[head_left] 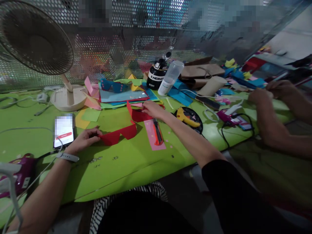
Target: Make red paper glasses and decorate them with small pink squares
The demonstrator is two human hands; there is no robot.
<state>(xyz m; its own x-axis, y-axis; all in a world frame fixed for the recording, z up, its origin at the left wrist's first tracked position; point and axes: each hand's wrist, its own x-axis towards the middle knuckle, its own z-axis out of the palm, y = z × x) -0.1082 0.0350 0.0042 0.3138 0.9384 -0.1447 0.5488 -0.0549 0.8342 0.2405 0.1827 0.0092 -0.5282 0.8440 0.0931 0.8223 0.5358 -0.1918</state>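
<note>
Red glasses (117, 136) crosswise, right end farther

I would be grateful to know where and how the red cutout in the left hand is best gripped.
I'd probably pinch the red cutout by its free right end, from the right: the left hand holds the other end, and the notched middle looks narrow.

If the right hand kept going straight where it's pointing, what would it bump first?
Beyond the red paper it touches, the right hand would probably meet the stack of coloured sheets first, though depth is hard to judge here.
</note>
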